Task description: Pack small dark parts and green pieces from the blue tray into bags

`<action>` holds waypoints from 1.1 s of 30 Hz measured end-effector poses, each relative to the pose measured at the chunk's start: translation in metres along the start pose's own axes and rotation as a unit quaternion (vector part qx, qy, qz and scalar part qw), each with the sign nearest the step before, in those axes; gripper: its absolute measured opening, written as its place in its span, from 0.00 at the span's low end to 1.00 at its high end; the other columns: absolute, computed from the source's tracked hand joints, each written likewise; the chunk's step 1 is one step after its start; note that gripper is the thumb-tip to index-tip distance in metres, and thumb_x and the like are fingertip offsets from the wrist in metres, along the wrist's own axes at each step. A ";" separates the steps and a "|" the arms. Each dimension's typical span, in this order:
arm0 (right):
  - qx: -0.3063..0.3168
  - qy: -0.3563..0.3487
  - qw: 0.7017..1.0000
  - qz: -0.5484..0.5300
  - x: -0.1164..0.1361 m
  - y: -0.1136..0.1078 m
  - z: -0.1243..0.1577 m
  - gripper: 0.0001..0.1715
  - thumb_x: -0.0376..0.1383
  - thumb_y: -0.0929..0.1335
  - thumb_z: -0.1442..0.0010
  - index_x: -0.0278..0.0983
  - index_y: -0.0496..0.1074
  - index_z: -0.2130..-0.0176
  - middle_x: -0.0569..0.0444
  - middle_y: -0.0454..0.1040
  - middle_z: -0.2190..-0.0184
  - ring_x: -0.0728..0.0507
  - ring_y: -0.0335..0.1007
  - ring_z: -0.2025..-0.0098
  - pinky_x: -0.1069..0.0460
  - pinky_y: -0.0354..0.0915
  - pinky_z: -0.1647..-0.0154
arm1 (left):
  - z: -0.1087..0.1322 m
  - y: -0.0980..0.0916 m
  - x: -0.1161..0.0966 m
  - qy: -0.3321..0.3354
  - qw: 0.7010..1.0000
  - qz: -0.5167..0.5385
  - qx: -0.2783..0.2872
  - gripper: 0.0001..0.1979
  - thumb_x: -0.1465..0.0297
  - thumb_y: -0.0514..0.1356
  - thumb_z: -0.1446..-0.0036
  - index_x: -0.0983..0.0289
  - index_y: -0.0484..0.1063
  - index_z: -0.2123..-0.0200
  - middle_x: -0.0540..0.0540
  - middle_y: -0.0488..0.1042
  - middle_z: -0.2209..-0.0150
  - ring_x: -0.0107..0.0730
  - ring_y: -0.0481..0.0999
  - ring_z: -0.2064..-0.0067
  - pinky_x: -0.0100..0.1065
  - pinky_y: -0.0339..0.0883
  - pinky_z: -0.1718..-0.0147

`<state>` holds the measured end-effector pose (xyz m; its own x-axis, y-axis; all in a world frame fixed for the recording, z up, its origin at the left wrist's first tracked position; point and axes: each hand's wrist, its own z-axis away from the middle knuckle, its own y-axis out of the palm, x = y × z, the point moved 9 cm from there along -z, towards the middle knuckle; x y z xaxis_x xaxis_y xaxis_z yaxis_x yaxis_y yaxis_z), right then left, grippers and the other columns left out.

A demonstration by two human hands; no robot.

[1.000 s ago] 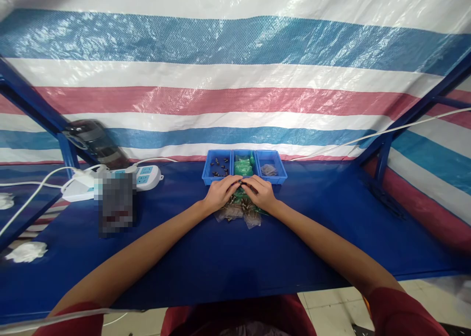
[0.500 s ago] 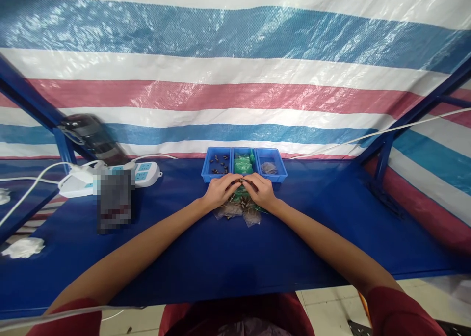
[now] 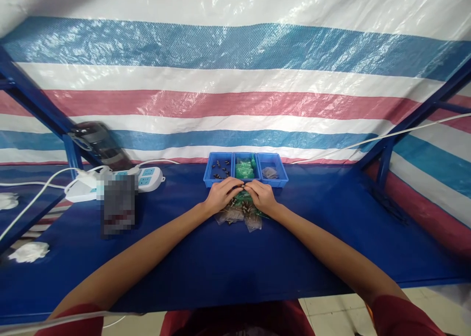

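My left hand (image 3: 222, 194) and my right hand (image 3: 262, 196) meet at the fingertips just in front of three blue bins. Between them they pinch a small dark metal part (image 3: 243, 185), too small to name. Below the hands lies a pile of small metal parts (image 3: 247, 208) among clear plastic bags (image 3: 253, 223) and some green material. The left blue bin (image 3: 207, 179) holds several small dark metal parts (image 3: 218, 164). Green packets (image 3: 244, 169) fill the middle bin. In the right blue bin (image 3: 282, 177) is a little heap of clear bags (image 3: 270, 172).
A white power strip (image 3: 151, 178) with plugged cables stands at the left, beside a blurred dark object (image 3: 118, 203). Behind it leans a dark bottle (image 3: 101, 142). Crumpled white tissue (image 3: 29, 251) lies at the far left. Blue frame bars (image 3: 386, 162) and a striped sheet (image 3: 235, 100) enclose the table.
The whole view has shifted slightly, so everything sits a little lower. My hands remain together at the small metal part, with the fingers slightly rearranged.
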<state>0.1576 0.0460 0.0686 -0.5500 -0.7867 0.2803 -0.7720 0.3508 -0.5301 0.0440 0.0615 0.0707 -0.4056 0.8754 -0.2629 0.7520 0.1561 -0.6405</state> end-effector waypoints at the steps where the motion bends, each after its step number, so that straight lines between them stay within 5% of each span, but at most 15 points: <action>1: 0.005 0.000 1.000 0.002 0.000 0.001 0.000 0.15 0.35 0.58 0.33 0.34 0.71 0.64 0.50 0.72 0.73 0.48 0.67 0.72 0.54 0.62 0.72 | 0.000 0.000 -0.001 0.002 1.000 0.000 0.002 0.10 0.70 0.55 0.39 0.64 0.69 0.55 0.58 0.75 0.59 0.31 0.75 0.60 0.28 0.69 0.64; 16: 0.040 0.043 0.998 -0.010 -0.006 0.005 0.000 0.20 0.37 0.56 0.33 0.34 0.68 0.70 0.52 0.67 0.77 0.48 0.62 0.75 0.54 0.58 0.72 | -0.002 -0.013 0.000 -0.051 0.996 0.055 -0.045 0.08 0.70 0.56 0.42 0.64 0.70 0.59 0.55 0.76 0.62 0.18 0.66 0.80 0.25 0.66 0.76; 22: 0.040 0.046 0.998 -0.014 -0.005 0.005 0.000 0.19 0.37 0.56 0.33 0.34 0.69 0.69 0.52 0.67 0.77 0.48 0.63 0.74 0.54 0.58 0.71 | -0.002 -0.018 0.013 -0.147 0.978 0.124 -0.080 0.06 0.69 0.59 0.45 0.65 0.68 0.66 0.56 0.77 0.62 0.19 0.69 0.79 0.26 0.67 0.77; 26: 0.042 0.050 0.998 -0.014 -0.006 0.005 0.000 0.19 0.37 0.57 0.33 0.34 0.69 0.69 0.52 0.68 0.77 0.48 0.63 0.74 0.54 0.59 0.71 | -0.007 -0.022 0.029 -0.250 0.940 0.209 -0.101 0.09 0.66 0.60 0.46 0.65 0.64 0.67 0.55 0.76 0.63 0.18 0.68 0.81 0.25 0.65 0.80; 30: 0.033 0.046 0.998 -0.029 -0.005 0.004 0.000 0.17 0.36 0.57 0.34 0.35 0.69 0.69 0.52 0.69 0.76 0.48 0.64 0.73 0.53 0.59 0.71 | -0.022 -0.032 0.052 -0.316 0.916 0.236 -0.073 0.13 0.62 0.61 0.48 0.66 0.67 0.67 0.52 0.75 0.69 0.19 0.65 0.85 0.25 0.59 0.86; 33: 0.029 0.042 0.998 -0.034 -0.005 0.003 0.001 0.16 0.35 0.58 0.34 0.35 0.69 0.69 0.52 0.69 0.76 0.48 0.64 0.73 0.53 0.60 0.71 | -0.034 -0.041 0.071 -0.314 0.940 0.137 0.001 0.14 0.60 0.61 0.48 0.66 0.73 0.66 0.52 0.76 0.73 0.23 0.65 0.84 0.27 0.60 0.83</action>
<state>0.1580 0.0510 0.0649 -0.5231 -0.7618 0.3821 -0.7906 0.2663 -0.5515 0.0013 0.1330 0.1026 -0.4242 0.4407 -0.7911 0.8717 -0.0378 -0.4885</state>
